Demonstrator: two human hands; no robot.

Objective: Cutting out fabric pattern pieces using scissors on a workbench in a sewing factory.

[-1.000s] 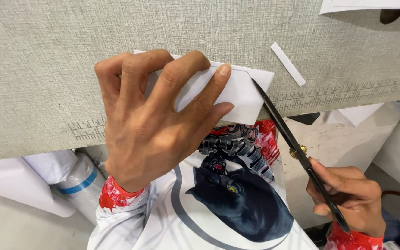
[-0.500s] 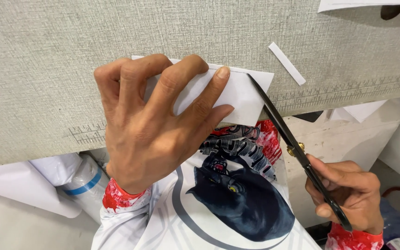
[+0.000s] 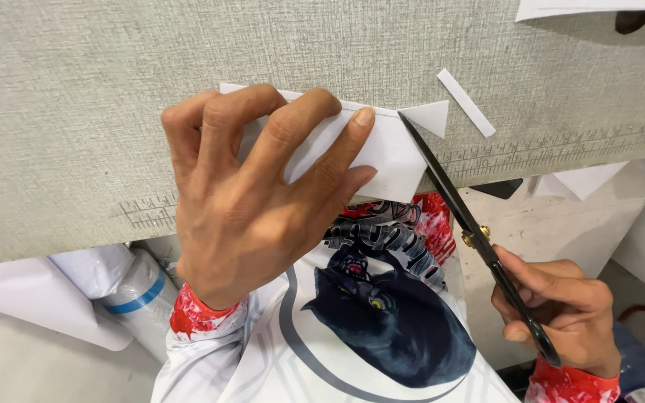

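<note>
My left hand [image 3: 263, 194] lies palm down on a folded white paper [image 3: 386, 153] at the near edge of a grey textured table [image 3: 76, 112], fingers spread over it. My right hand [image 3: 561, 313] grips black scissors [image 3: 464, 216] whose blades are closed and point up along the paper's right edge. A small white triangle [image 3: 428, 116] lies cut off just beyond the scissor tip.
A narrow white paper strip [image 3: 466, 102] rests on the table to the right of the triangle. Another white sheet [image 3: 591, 7] sits at the top right corner. Below the table edge are white rolls [image 3: 125, 287] and more paper sheets [image 3: 584, 179].
The scissors have closed through the paper's right corner. That corner, whole before, now lies apart as a small triangle. My left hand has stayed pressed on the paper.
</note>
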